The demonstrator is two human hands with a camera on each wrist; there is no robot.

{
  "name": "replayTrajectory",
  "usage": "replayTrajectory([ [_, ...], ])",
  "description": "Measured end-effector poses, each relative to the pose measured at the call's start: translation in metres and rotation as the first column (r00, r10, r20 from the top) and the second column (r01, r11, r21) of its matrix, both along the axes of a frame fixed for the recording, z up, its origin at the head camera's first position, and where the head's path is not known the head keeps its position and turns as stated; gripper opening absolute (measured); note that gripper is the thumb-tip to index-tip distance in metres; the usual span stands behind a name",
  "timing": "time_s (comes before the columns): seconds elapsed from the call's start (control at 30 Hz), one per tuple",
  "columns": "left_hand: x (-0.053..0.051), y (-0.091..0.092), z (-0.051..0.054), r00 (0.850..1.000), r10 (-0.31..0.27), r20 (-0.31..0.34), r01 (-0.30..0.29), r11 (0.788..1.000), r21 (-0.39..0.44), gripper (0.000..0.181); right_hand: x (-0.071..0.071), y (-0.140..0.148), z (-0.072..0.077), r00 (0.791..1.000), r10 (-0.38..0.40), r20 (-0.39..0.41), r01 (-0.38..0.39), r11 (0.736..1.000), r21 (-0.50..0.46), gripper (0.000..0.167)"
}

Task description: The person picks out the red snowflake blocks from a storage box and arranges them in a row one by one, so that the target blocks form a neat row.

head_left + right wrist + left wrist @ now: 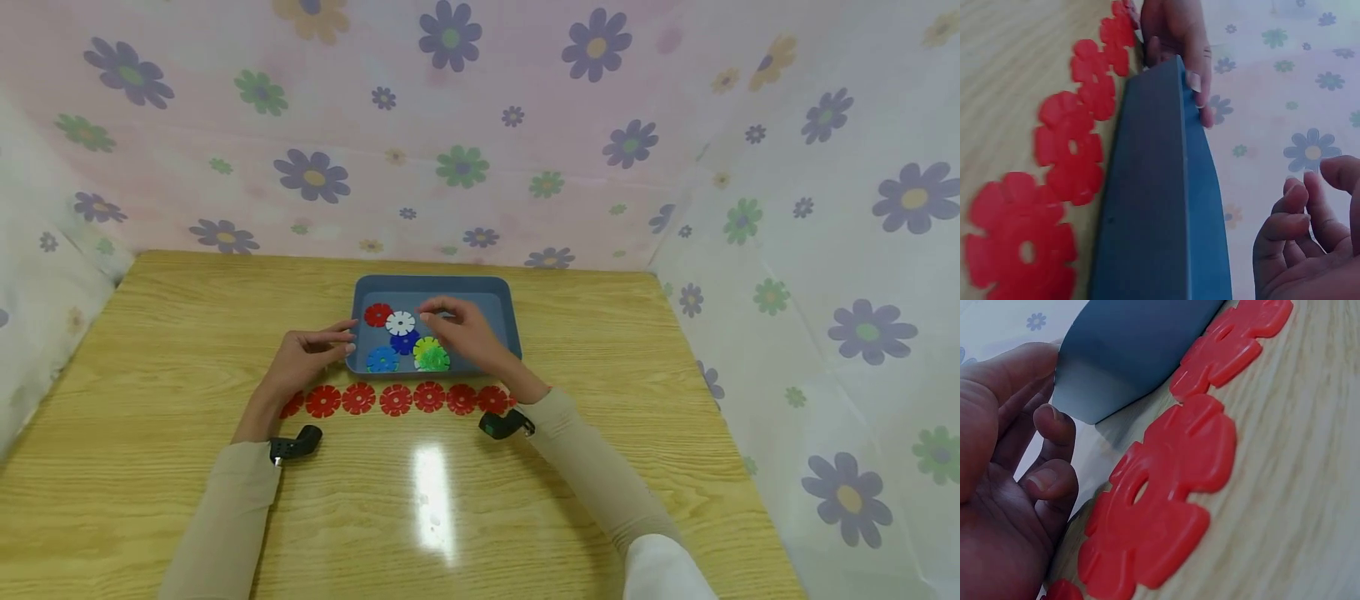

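Note:
A blue-grey tray [431,374] holds notched plastic discs: a red disc [378,315], a white disc [401,323], a dark blue disc [403,342], a light blue disc [382,360] and a green disc [433,359] with yellow beside it. My left hand [302,358] holds the tray's left rim, some fingertips over the edge and other fingers curled outside the wall. My right hand [467,329] hovers over the tray, right of the white disc. Its fingers [1291,219] are loosely bent, and nothing shows between them and the thumb.
A row of red notched discs [396,400] lies on the wooden table [360,517] along the tray's near side. My left forearm covers part of the row's left end; the right wrist is by its right end. Flower-patterned sheets [510,150] stand behind and at both sides.

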State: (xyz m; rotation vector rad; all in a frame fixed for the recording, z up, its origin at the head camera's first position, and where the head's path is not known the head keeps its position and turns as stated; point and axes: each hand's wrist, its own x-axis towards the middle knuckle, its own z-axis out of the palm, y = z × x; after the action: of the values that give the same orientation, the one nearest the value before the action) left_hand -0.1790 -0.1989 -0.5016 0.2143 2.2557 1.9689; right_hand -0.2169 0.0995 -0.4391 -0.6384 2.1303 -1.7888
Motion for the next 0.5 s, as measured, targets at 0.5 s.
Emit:
replayTrajectory([
  [0.5,0.0,0.0,0.0,1.0,0.004,0.007,-0.004,1.0,0.006,0.039,-0.063,-0.037,0.005,0.998,0.052,0.043,-0.062,0.958,0.28,0.034],
])
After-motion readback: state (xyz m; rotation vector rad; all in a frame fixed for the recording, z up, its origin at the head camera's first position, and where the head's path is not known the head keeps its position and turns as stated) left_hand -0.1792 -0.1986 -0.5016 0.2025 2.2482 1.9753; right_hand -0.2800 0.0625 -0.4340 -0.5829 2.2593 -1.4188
